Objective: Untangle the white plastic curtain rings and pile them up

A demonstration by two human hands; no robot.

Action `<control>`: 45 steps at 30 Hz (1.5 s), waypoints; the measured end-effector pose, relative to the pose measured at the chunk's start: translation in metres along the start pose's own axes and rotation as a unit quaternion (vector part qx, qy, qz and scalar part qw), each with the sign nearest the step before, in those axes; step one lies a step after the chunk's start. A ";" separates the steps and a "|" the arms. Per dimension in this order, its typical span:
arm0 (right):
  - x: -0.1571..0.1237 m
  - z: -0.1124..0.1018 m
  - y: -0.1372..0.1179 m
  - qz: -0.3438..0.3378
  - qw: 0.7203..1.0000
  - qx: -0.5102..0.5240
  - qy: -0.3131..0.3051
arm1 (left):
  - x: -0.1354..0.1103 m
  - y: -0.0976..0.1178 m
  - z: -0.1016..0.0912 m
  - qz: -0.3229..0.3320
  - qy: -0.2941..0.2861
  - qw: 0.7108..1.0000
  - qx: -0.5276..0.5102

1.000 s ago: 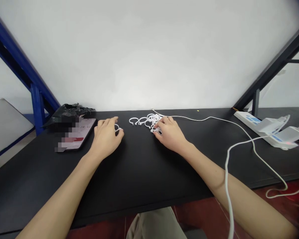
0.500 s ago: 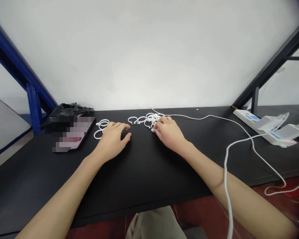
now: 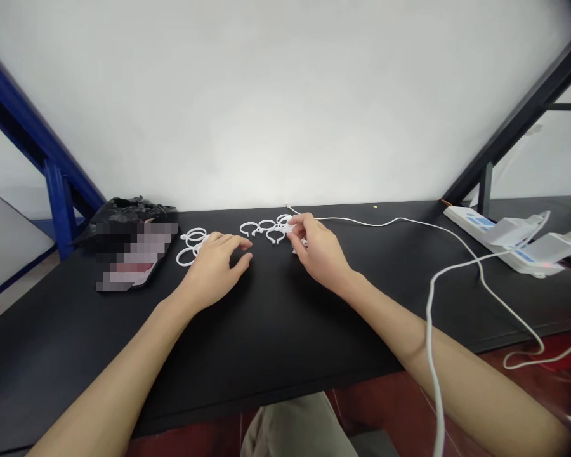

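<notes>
My left hand (image 3: 215,266) lies over the black tabletop, palm down, its thumb and fingers apart and nothing between them. Beside its knuckles lie a few white plastic rings (image 3: 184,237), partly hidden by the hand. In the middle, a loose cluster of white open rings (image 3: 275,230) with small knobs at their ends lies flat. My right hand (image 3: 320,251) is at the right side of this cluster, thumb and forefinger closed around a white ring (image 3: 290,228). The fingers and palm cover several rings there.
A phone-like slab (image 3: 147,263), blurred out, and a crumpled black plastic bag (image 3: 131,206) are at the left. At the right, a white power strip (image 3: 471,219) holds white adapters (image 3: 516,230). A white cable (image 3: 433,343) hangs across my right forearm.
My right hand has lifted its fingers a little from the pile, and the rings beside it have shifted and spread. My left hand has stayed nearly still.
</notes>
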State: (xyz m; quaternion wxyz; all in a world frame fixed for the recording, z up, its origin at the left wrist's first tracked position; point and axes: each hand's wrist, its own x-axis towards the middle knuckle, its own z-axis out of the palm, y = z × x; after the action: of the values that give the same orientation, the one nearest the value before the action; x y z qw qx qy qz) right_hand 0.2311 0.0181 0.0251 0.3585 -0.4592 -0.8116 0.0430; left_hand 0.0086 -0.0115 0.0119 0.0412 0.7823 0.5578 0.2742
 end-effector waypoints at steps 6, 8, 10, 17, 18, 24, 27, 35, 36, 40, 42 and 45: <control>-0.005 0.005 -0.010 -0.087 0.996 0.025 0.001 | 0.000 0.004 -0.001 0.015 -0.007 1.000 -0.020; -0.005 0.006 -0.010 -0.095 0.995 0.043 0.004 | 0.000 0.005 -0.001 0.015 -0.011 1.000 -0.024; -0.005 0.005 -0.010 -0.092 0.994 0.067 0.005 | -0.001 0.005 -0.001 0.012 -0.016 0.999 -0.027; -0.006 0.006 -0.014 -0.117 0.983 0.145 0.001 | -0.002 0.007 -0.001 0.003 -0.042 0.998 -0.040; -0.007 0.007 -0.015 -0.119 0.980 0.157 0.003 | -0.003 0.007 -0.002 0.003 -0.045 0.998 -0.043; -0.008 0.007 -0.021 -0.058 0.975 0.215 -0.012 | -0.003 0.013 -0.002 0.013 -0.043 0.997 -0.055; -0.007 0.005 -0.022 -0.034 0.973 0.224 -0.032 | -0.003 0.014 -0.002 0.009 -0.038 0.998 -0.056; -0.008 0.007 -0.019 -0.004 0.975 0.216 -0.060 | -0.003 0.015 -0.003 0.012 -0.025 0.997 -0.075; -0.008 0.007 -0.019 0.005 0.976 0.209 -0.065 | -0.003 0.016 -0.003 0.011 -0.021 0.996 -0.086; -0.009 0.010 -0.015 0.007 0.984 0.142 -0.106 | -0.002 0.019 -0.006 -0.014 -0.003 0.993 -0.116; -0.009 0.012 -0.014 -0.015 0.986 0.115 -0.118 | -0.001 0.019 -0.008 -0.025 0.001 0.992 -0.123; -0.009 0.013 -0.013 -0.049 0.987 0.106 -0.107 | -0.001 0.018 -0.008 -0.031 -0.011 0.989 -0.142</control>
State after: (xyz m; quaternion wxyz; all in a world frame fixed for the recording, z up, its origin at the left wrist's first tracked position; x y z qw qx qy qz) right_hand 0.2163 0.0074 0.0156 0.3177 -0.3706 -0.8579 0.1605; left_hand 0.0196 -0.0205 0.0247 0.1665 0.7537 0.5366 0.3410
